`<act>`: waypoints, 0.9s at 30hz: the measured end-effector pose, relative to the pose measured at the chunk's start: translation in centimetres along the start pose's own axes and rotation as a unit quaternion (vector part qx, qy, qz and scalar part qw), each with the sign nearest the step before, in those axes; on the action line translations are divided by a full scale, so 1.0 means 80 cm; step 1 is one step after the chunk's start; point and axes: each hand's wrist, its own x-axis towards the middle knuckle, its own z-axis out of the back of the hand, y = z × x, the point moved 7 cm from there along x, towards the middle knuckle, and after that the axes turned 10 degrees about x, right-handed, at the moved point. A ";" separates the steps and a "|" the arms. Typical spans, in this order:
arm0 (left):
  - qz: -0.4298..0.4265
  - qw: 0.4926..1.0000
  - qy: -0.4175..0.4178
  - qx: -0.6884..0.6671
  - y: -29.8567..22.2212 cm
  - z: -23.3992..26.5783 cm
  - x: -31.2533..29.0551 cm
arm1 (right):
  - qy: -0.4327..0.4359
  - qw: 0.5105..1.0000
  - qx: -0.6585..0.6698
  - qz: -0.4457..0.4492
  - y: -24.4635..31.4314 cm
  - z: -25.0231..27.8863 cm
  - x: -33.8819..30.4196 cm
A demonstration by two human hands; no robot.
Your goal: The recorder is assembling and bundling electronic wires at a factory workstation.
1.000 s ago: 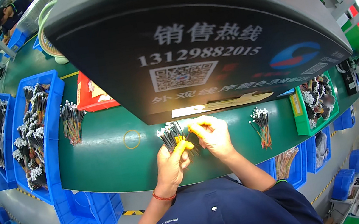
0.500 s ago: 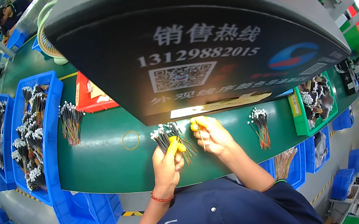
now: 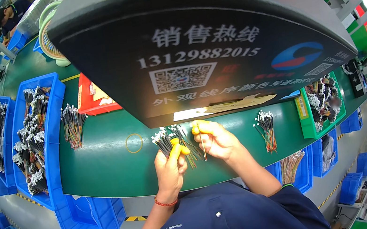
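Observation:
Yellow finger cots cover some fingertips of both my hands. My left hand (image 3: 169,168) is closed around a bundle of thin cable harnesses (image 3: 161,140), dark sleeved with white connectors at the far end. Beside that hand, more harnesses (image 3: 178,130) with white ends fan out over the green bench, partly behind the fingers. Just to the right, my right hand (image 3: 220,142) pinches a single thin wire (image 3: 204,149) hanging down toward me. The far end of this wire is hidden by the fingertips.
A large black machine housing (image 3: 211,48) overhangs the bench (image 3: 106,168). Harness bundles lie left (image 3: 73,126) and right (image 3: 266,130), near a rubber band (image 3: 134,143). A blue bin (image 3: 57,109), a red bin (image 3: 97,109) and a green bin (image 3: 308,131) stand around.
My right hand has shifted slightly left, and the wire in it hangs straighter with more of it showing. My left hand has barely moved.

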 end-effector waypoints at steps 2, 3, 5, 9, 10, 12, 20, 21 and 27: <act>-0.004 1.000 0.000 0.003 0.000 0.003 0.000 | -0.049 0.970 -0.237 0.017 0.000 -0.010 -0.011; -0.006 1.000 0.008 0.006 0.000 0.001 0.000 | -0.075 0.921 -0.366 0.111 0.007 -0.010 -0.014; -0.003 1.000 0.017 0.007 0.003 -0.006 0.001 | -0.021 0.860 -0.455 0.231 0.012 -0.013 -0.013; -0.002 0.998 0.016 0.055 0.004 -0.009 -0.003 | 0.022 0.876 -0.412 0.252 0.002 -0.021 -0.011; -0.002 0.997 0.010 0.077 0.005 -0.008 -0.004 | -0.023 0.898 -0.396 0.189 0.001 -0.018 -0.011; -0.018 0.994 -0.023 0.102 -0.002 -0.009 -0.005 | -0.050 0.982 -0.173 0.064 0.001 -0.014 -0.008; -0.033 0.997 -0.020 0.071 -0.008 0.001 0.000 | -0.035 0.999 -0.003 -0.005 0.009 0.007 0.005; -0.016 0.999 -0.017 0.035 -0.005 0.001 0.000 | -0.035 0.999 0.021 -0.013 0.007 0.009 0.006; 0.002 1.000 0.006 -0.023 -0.002 -0.003 0.000 | -0.061 0.997 0.024 0.039 0.007 0.012 0.008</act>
